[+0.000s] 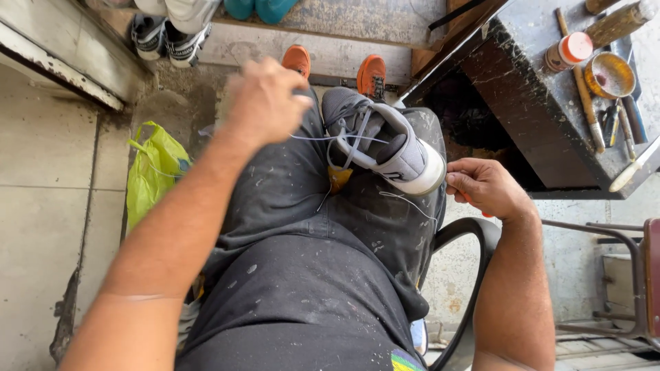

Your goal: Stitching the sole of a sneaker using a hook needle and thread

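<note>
Cracked concrete floor [48,227] surrounds a seated person; a grey mesh sneaker [385,141] with smooth white sole rests on paint-flecked trousers. Left hand [265,103], blurred, pulls thin thread; right hand [485,187] pinches something mostly hidden.

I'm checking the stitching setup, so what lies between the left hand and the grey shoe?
In the head view, a thin pale thread stretches taut from the raised left hand to the grey shoe on the lap; dark trousers lie beneath.
</note>
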